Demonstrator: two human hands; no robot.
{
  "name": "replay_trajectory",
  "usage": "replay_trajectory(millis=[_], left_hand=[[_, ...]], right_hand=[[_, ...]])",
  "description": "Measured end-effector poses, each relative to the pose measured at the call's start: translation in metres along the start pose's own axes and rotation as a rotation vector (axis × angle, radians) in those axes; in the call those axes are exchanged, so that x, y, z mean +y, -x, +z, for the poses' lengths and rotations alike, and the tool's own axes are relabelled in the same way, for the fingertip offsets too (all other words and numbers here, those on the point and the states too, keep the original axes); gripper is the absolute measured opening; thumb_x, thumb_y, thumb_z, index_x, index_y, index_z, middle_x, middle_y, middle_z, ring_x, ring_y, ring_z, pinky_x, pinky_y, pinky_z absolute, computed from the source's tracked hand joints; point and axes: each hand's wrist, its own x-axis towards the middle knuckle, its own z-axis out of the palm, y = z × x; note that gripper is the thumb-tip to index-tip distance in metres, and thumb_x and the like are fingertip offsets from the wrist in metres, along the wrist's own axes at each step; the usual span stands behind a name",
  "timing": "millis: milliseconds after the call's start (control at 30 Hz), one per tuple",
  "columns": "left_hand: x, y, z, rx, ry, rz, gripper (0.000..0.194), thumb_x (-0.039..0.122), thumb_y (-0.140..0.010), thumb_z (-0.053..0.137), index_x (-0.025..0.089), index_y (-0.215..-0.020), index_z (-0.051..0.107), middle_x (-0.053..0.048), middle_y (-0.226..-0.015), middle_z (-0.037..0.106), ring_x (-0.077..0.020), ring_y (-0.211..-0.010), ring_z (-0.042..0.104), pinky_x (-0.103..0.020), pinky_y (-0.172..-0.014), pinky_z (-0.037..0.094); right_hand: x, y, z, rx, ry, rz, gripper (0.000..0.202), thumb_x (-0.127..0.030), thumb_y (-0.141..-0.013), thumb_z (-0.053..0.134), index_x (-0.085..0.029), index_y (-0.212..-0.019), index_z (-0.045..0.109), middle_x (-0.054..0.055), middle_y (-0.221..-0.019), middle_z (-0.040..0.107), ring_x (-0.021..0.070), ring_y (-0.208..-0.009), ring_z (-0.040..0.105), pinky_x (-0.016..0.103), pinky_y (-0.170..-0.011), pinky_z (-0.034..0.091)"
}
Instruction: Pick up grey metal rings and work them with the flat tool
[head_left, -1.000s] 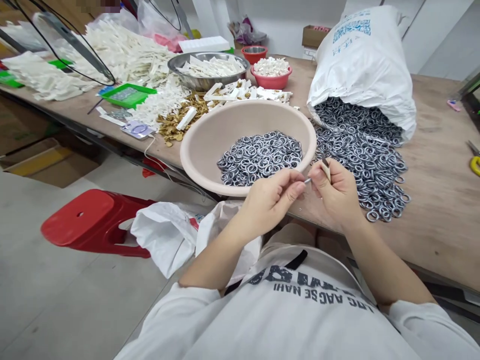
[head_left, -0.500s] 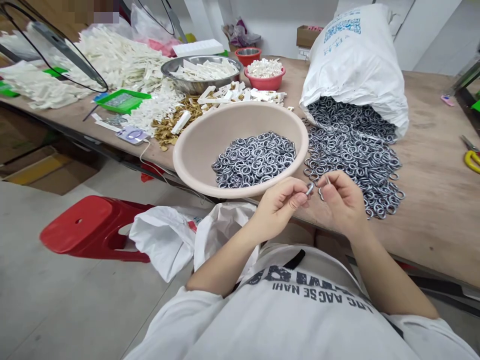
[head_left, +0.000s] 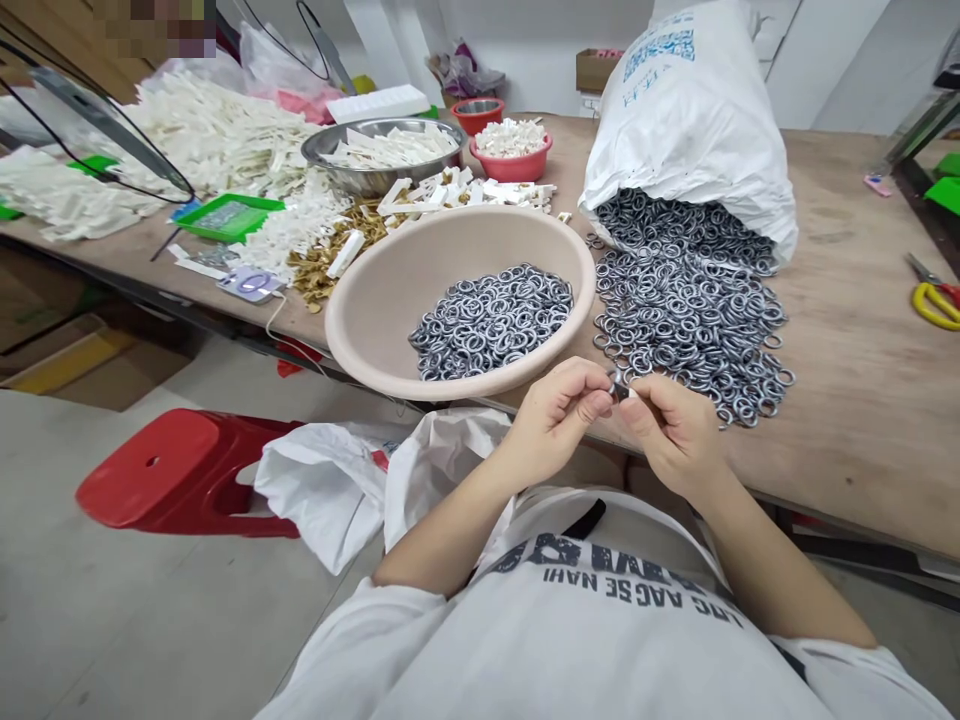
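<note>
My left hand (head_left: 559, 415) pinches a small grey metal ring (head_left: 615, 382) between thumb and fingers, just past the front rim of a beige basin (head_left: 360, 270). Thumb and fingers of my right hand (head_left: 675, 430) close at the ring's other side, fingertips nearly meeting those of the left. Whether the right hand grips this ring or another tiny piece is hidden. Many similar rings (head_left: 495, 320) lie inside the basin. Just beyond my right hand, a loose heap of rings (head_left: 690, 310) spills from a white sack (head_left: 690, 120) onto the table.
Scissors with yellow handles (head_left: 934, 300) lie at the right. Behind the basin are a steel bowl (head_left: 315, 165) of white strips, a red bowl (head_left: 514, 165) of white pieces and a green tray (head_left: 229, 215). A red stool (head_left: 157, 465) stands on the floor at left.
My right hand has moved left and its fingertips have come up to the ring in my left hand. The view has shifted slightly to the right.
</note>
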Motion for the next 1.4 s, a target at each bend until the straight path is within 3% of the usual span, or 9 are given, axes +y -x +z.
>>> replay_trajectory(millis=[200,367,500,600,767,933,1067,1200,1400], left_hand=[[-0.001,-0.001,0.002,-0.026,-0.033,0.014,0.014,0.028,-0.098,0.056,0.017,-0.093,0.063,-0.006,-0.094,0.06,-0.0163,-0.089,0.057,-0.031,-0.085,0.047],[0.007,0.005,0.005,-0.147,0.09,0.039,0.013,0.026,-0.096,0.058,0.017,-0.092,0.066,-0.008,-0.1,0.063,-0.0184,-0.095,0.06,-0.032,-0.087,0.048],[-0.005,0.01,0.007,0.006,0.248,-0.098,0.016,0.029,-0.096,0.057,0.017,-0.088,0.064,-0.006,-0.092,0.063,-0.016,-0.083,0.059,-0.03,-0.079,0.047],[-0.022,0.014,0.006,0.121,0.357,-0.187,0.024,0.029,-0.095,0.058,0.017,-0.075,0.06,-0.002,-0.078,0.059,-0.0129,-0.069,0.053,-0.028,-0.07,0.043],[-0.038,0.02,0.003,0.176,0.291,-0.221,0.028,0.026,-0.09,0.063,0.017,-0.064,0.059,-0.002,-0.076,0.058,-0.014,-0.072,0.053,-0.029,-0.071,0.041],[-0.039,0.019,0.004,0.13,0.236,-0.26,0.03,0.027,-0.094,0.056,0.016,-0.067,0.065,-0.005,-0.079,0.061,-0.017,-0.08,0.056,-0.03,-0.076,0.042],[-0.042,0.016,0.007,0.108,0.221,-0.279,0.037,0.035,-0.098,0.051,0.016,-0.068,0.064,-0.005,-0.079,0.061,-0.0179,-0.082,0.057,-0.031,-0.077,0.043],[-0.046,0.016,0.01,0.077,0.172,-0.268,0.04,0.04,-0.099,0.052,0.016,-0.069,0.063,-0.005,-0.081,0.06,-0.0172,-0.085,0.056,-0.03,-0.08,0.042],[-0.047,0.016,0.023,0.052,0.101,-0.28,0.025,0.041,-0.092,0.065,0.017,-0.096,0.067,-0.005,-0.094,0.059,-0.0158,-0.086,0.055,-0.028,-0.077,0.042]], right_hand=[[0.001,0.001,-0.003,0.022,0.031,-0.026,0.022,-0.036,-0.1,0.054,-0.02,-0.089,0.064,0.0,-0.074,0.06,0.0135,-0.068,0.053,0.028,-0.065,0.037],[0.029,-0.008,-0.008,0.087,0.11,0.201,0.037,-0.047,-0.101,0.05,-0.02,-0.08,0.063,-0.002,-0.065,0.057,0.0129,-0.061,0.051,0.027,-0.061,0.034],[0.048,-0.012,-0.006,0.039,0.241,0.294,0.039,-0.053,-0.101,0.046,-0.021,-0.089,0.066,-0.001,-0.07,0.064,0.0156,-0.064,0.057,0.027,-0.061,0.034],[0.054,-0.011,0.003,-0.11,0.527,0.316,0.03,-0.05,-0.096,0.057,-0.023,-0.104,0.067,0.004,-0.092,0.073,0.0208,-0.077,0.064,0.029,-0.064,0.035],[0.064,-0.01,0.017,-0.3,0.764,0.347,0.018,-0.038,-0.097,0.058,-0.024,-0.105,0.065,0.008,-0.107,0.072,0.0247,-0.09,0.068,0.031,-0.07,0.039],[0.069,-0.008,0.017,-0.215,0.796,0.398,0.026,-0.041,-0.097,0.056,-0.023,-0.115,0.062,0.009,-0.112,0.071,0.0262,-0.089,0.069,0.033,-0.07,0.04],[0.075,-0.005,0.013,-0.212,0.821,0.412,0.026,-0.043,-0.096,0.057,-0.021,-0.109,0.066,0.011,-0.107,0.07,0.0275,-0.088,0.067,0.033,-0.069,0.04],[0.08,-0.002,0.006,-0.146,0.608,0.372,0.019,-0.035,-0.096,0.056,-0.02,-0.097,0.067,0.01,-0.099,0.069,0.0253,-0.089,0.063,0.032,-0.073,0.04],[0.058,0.003,0.0,-0.151,-0.302,0.429,0.024,-0.044,-0.097,0.054,-0.021,-0.09,0.058,-0.004,-0.07,0.049,0.0127,-0.059,0.042,0.026,-0.057,0.036]])
